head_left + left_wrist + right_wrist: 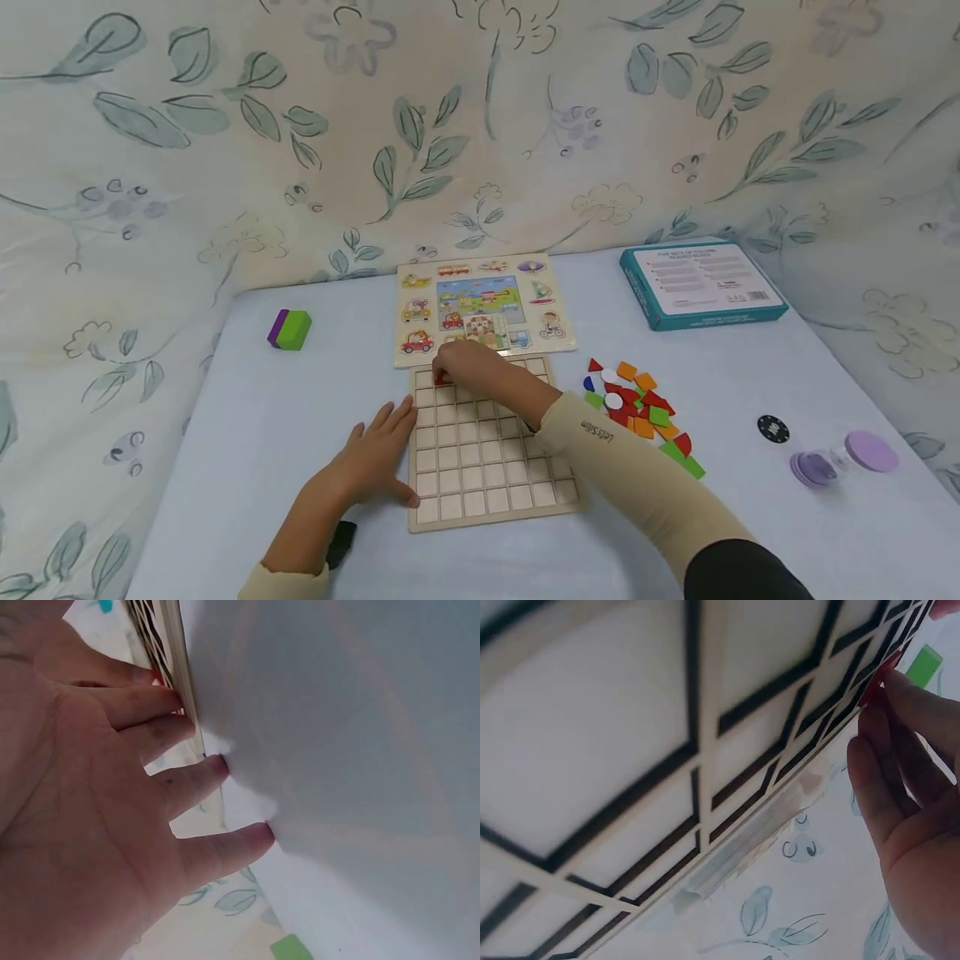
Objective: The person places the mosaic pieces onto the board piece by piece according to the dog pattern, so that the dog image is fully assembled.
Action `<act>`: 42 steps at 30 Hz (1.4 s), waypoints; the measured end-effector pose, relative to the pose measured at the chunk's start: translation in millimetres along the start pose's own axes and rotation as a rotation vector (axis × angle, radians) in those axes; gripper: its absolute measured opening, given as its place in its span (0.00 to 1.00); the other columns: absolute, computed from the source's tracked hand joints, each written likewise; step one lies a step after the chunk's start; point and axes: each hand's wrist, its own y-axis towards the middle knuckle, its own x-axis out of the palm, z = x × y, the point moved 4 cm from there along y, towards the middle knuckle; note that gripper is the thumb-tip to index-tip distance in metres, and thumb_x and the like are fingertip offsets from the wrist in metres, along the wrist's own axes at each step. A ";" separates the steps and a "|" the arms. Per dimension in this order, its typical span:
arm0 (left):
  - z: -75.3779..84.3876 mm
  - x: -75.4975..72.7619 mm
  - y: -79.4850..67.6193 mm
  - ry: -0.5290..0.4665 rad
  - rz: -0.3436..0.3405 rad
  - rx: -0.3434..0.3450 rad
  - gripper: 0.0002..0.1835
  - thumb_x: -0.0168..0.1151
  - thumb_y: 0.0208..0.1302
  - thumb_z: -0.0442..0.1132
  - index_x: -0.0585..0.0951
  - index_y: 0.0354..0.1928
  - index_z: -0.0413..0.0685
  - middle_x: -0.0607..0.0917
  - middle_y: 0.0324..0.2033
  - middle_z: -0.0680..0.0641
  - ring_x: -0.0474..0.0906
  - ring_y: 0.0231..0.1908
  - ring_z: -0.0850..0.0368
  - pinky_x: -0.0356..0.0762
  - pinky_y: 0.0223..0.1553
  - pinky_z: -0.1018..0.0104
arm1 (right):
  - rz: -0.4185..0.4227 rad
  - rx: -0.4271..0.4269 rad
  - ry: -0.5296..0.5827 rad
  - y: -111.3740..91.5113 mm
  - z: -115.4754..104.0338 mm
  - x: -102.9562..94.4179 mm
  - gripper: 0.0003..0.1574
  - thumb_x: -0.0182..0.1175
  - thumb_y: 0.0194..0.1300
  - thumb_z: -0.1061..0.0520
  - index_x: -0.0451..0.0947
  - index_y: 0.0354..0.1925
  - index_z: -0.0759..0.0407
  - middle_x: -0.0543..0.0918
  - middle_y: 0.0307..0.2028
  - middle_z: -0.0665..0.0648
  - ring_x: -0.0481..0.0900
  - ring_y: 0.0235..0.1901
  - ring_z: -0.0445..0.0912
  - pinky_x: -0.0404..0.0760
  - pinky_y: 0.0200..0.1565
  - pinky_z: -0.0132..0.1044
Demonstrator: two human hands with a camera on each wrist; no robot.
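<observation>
A wooden grid board (472, 457) with square cells lies flat on the table. My right hand (474, 367) reaches across it to the far left corner, where thumb and fingers pinch a red flat piece (877, 679) at the cells there. In the head view the fingers partly cover that piece. My left hand (371, 463) lies with spread, straight fingers along the board's left edge; the thumb and a fingertip touch the frame. In the left wrist view the left palm (82, 817) holds nothing.
Behind the board lies a picture puzzle (480, 292) with a small card on it. To the right are a pile of coloured shapes (637, 404), a teal box (705, 283), a black disc (773, 428) and purple-lidded containers (813, 469). Green and purple blocks (292, 329) stand far left.
</observation>
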 end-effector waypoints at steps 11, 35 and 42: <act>-6.5 -1.2 7.4 -0.005 0.004 0.034 0.67 0.76 0.22 0.61 0.54 0.69 0.46 0.47 0.70 0.48 0.40 0.69 0.43 0.46 0.59 0.33 | 0.153 0.196 0.142 -66.2 48.2 -41.6 0.12 0.56 0.63 0.60 0.80 0.45 0.56 0.80 0.42 0.50 0.76 0.43 0.41 0.77 0.44 0.34; -13.5 -16.9 4.4 -0.045 -0.018 0.061 0.65 0.76 0.25 0.59 0.54 0.68 0.44 0.48 0.70 0.46 0.39 0.68 0.41 0.43 0.59 0.32 | -0.012 0.746 0.222 -198.8 152.6 -17.3 0.19 0.62 0.56 0.57 0.76 0.48 0.56 0.79 0.44 0.57 0.74 0.44 0.51 0.77 0.47 0.49; -19.3 -16.6 0.4 -0.033 -0.010 0.024 0.66 0.77 0.24 0.59 0.54 0.68 0.44 0.48 0.70 0.46 0.39 0.68 0.41 0.43 0.59 0.32 | -0.001 0.737 0.234 -185.6 155.5 -12.5 0.20 0.64 0.55 0.59 0.75 0.48 0.56 0.79 0.43 0.57 0.74 0.42 0.51 0.77 0.46 0.48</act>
